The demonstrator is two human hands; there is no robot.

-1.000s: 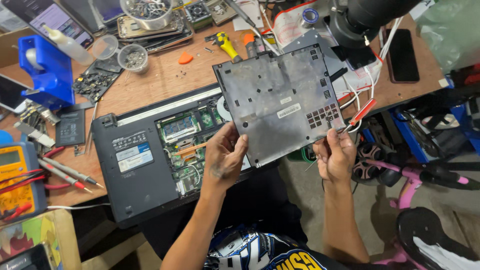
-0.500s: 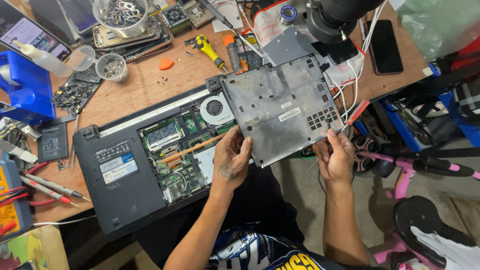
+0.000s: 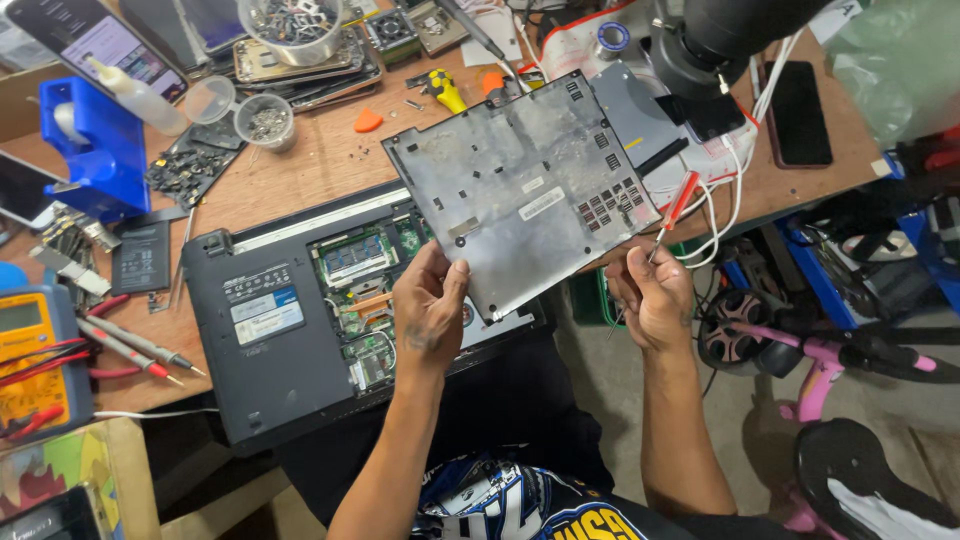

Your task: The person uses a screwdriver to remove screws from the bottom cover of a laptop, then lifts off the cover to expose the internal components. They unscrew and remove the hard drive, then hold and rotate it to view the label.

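The left hand (image 3: 428, 312) grips the lower edge of a grey laptop bottom cover (image 3: 522, 192), thumb on the near face and fingers curled behind it, so the panel is lifted clear and tilted above the opened laptop (image 3: 300, 330). The right hand (image 3: 652, 298) is closed around a red-handled screwdriver (image 3: 672, 212), whose shaft rises beside the cover's right lower corner; whether this hand also touches the cover cannot be told. The cover shows rows of vent slots near its right side and a small pale label near its middle. Beneath it the laptop lies upside down on the wooden tabletop (image 3: 320, 170), its circuit boards and memory modules bared, with a white and blue label on the dark shell to the left. At the far left a yellow multimeter (image 3: 30, 350) sits at the tabletop's edge with red probes (image 3: 130, 350) lying beside it. A blue tape dispenser (image 3: 95, 150) stands further back, near two small clear cups (image 3: 262, 118) holding screws. An orange pick (image 3: 368, 121) lies on the wood just behind the cover. A black phone (image 3: 797, 112) rests at the right of the tabletop, near white cables.
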